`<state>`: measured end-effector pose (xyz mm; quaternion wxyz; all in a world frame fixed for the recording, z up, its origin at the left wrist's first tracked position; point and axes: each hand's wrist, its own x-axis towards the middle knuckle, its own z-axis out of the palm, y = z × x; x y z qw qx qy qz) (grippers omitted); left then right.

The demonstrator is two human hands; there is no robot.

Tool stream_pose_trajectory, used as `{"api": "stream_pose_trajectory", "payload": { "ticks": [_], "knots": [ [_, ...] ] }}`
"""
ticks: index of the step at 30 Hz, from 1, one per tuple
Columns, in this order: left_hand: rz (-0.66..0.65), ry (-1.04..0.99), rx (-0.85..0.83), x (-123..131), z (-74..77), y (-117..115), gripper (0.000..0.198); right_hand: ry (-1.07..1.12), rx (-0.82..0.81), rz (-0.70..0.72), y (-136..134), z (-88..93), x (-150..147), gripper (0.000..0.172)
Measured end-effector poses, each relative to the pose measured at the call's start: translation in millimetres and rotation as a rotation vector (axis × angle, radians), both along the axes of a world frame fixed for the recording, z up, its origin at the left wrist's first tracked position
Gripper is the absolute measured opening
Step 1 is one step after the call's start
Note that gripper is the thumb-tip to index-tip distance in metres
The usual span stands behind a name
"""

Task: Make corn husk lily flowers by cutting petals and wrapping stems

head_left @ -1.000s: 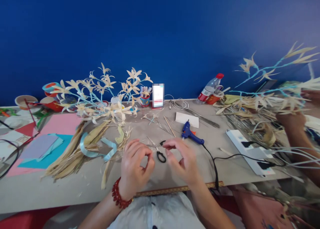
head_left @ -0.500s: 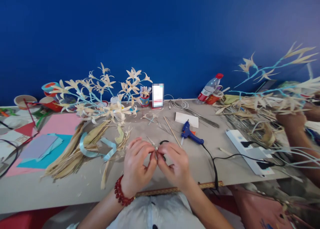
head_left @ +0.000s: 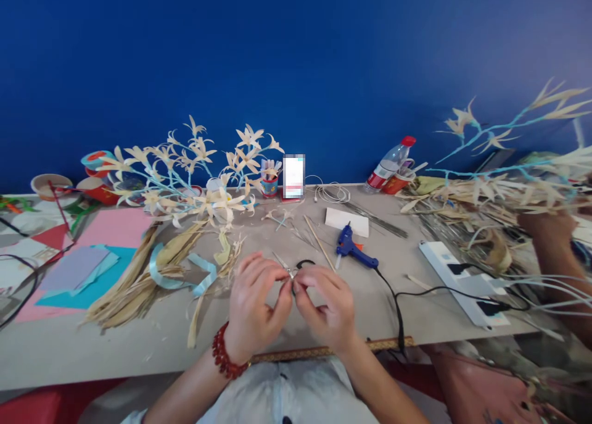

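Observation:
My left hand (head_left: 255,297), with a red beaded bracelet on its wrist, is closed in a pinch over the front of the table. Fingertip to fingertip with it, my right hand (head_left: 329,300) is pinching too. Whatever lies between the fingers is too small to make out. Just beyond the fingertips lies what looks like a pair of scissors (head_left: 280,261), its black handle partly hidden by the hands. A blue glue gun (head_left: 350,246) lies to the right, and a thin wooden stick (head_left: 320,244) slants nearby. Left of my hands are a light blue ribbon (head_left: 203,276) and dried husk strips (head_left: 134,288).
Husk flowers on blue stems (head_left: 198,158) stand at the back left, near a lit phone (head_left: 293,177). A bottle (head_left: 388,165), a power strip (head_left: 457,282) and thin wires (head_left: 379,219) are rightward. Another person's hand (head_left: 548,229) holds flower stems at far right.
My fingertips stay together, with the right hand shifted very slightly to the right. The whole view has moved a little. At far right, the other person's hand has shifted slightly.

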<state>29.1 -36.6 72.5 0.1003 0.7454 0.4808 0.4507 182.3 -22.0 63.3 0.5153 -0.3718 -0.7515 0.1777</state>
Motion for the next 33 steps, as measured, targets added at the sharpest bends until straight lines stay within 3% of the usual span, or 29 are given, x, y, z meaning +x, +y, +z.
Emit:
{"api": "stream_pose_trajectory", "payload": {
  "ticks": [7,14,22,30,33],
  "knots": [
    [0.098,-0.009,0.037,-4.8,-6.4,2.8,0.013,0.028,-0.009,-0.029,-1.2,-0.8,4.9,0.014],
    [0.007,-0.01,-0.004,-0.7,2.8,-0.7,0.01,0.034,-0.003,-0.027,-2.4,-1.9,1.2,0.015],
    [0.005,0.01,0.027,1.9,4.4,-1.1,0.013,-0.018,-0.072,0.025,-2.9,3.8,-4.7,0.011],
    [0.062,0.037,0.088,-1.5,1.8,-2.2,0.016,-0.027,-0.077,-0.111,0.1,-1.2,12.3,0.01],
    [0.054,0.066,0.083,-0.8,1.6,-1.8,0.015,-0.027,-0.116,-0.039,-2.0,3.0,11.4,0.014]
  ]
}}
